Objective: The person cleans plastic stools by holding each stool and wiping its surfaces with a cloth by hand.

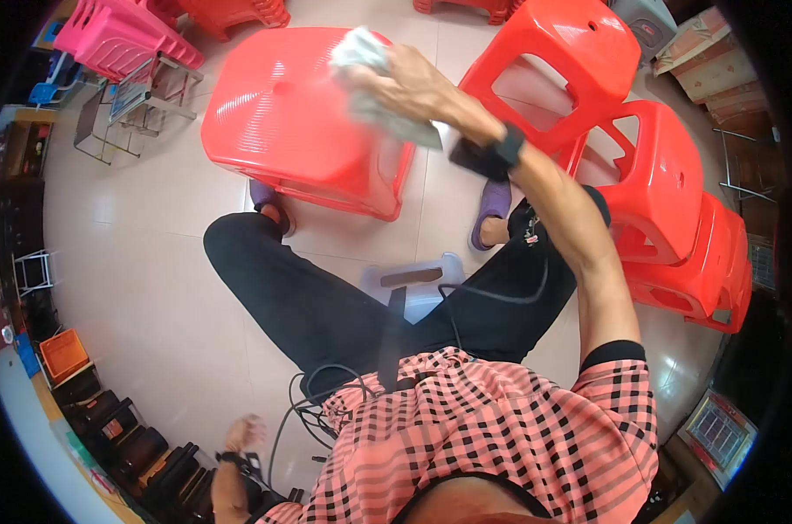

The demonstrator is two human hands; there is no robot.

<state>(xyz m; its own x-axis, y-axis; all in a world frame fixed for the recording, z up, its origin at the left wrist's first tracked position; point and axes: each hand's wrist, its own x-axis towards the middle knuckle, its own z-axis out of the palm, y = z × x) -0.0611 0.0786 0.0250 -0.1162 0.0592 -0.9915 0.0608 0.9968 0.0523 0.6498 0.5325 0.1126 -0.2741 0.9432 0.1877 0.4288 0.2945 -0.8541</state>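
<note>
My right hand (406,83) is closed round a pale cloth (361,54) at the right edge of a red plastic stool's top (274,105). Part of the cloth hangs below the hand, smeared by motion. The stool stands upright on the floor in front of my knees. My left hand (246,431) is low on the left, beside my body and away from the stool; its fingers are blurred, and I see no object in it.
More red stools (645,175) stand and lean together on the right. Pink stools (121,35) and a metal rack (143,100) are at the upper left. A black cable (291,419) loops by my waist. Between my legs is a small grey stool (422,275).
</note>
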